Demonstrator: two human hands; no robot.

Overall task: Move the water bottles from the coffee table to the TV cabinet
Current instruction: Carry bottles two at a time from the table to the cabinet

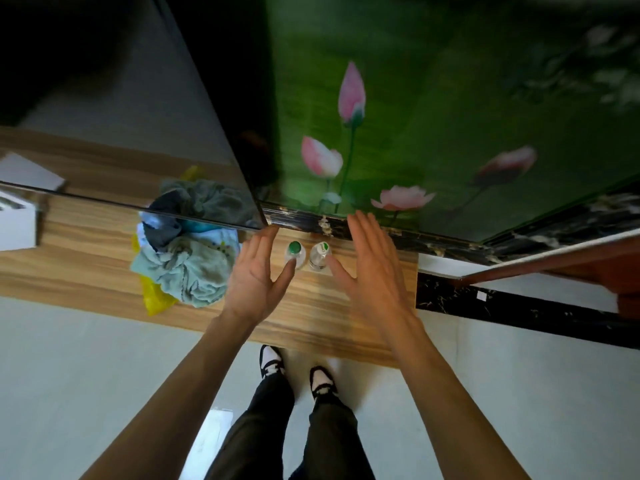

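Observation:
Two small clear water bottles stand upright side by side on the wooden TV cabinet, near its back edge. The left bottle has a green cap; the right bottle shows a white top with green print. My left hand is open just left of the green-capped bottle, its thumb tip close to or touching it. My right hand is open just right of the other bottle, its thumb tip at the bottle's side. Neither hand grips a bottle.
A pile of grey and light-blue cloths over a yellow bag lies on the cabinet to the left. A black TV screen leans above it. White boxes sit far left. A lotus mural wall rises behind; my feet stand on the white floor.

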